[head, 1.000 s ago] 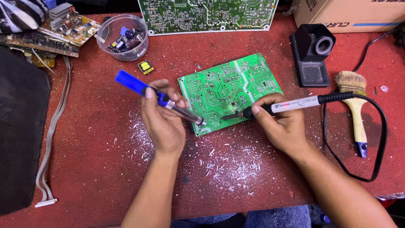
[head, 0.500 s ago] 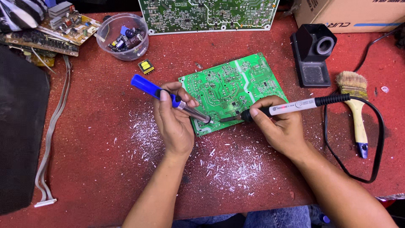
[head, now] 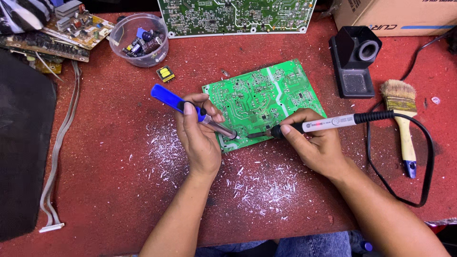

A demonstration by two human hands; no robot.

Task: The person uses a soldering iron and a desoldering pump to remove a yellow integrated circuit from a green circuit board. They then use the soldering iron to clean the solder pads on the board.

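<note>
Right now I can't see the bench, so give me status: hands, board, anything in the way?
Left hand grips blue desoldering pump. Right hand grips soldering iron. Both tips on green circuit board, near edge. Nothing blocking.

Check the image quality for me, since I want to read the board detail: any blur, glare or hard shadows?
Head view: sharp on the green circuit board and both hands, left hand and right hand; light is even, with soft shadows under the hands; no strong glare; the frame corners look slightly stretched.

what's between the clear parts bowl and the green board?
Head view: a small yellow-and-black transformer lies on the red table between the clear bowl and the green circuit board.
</note>
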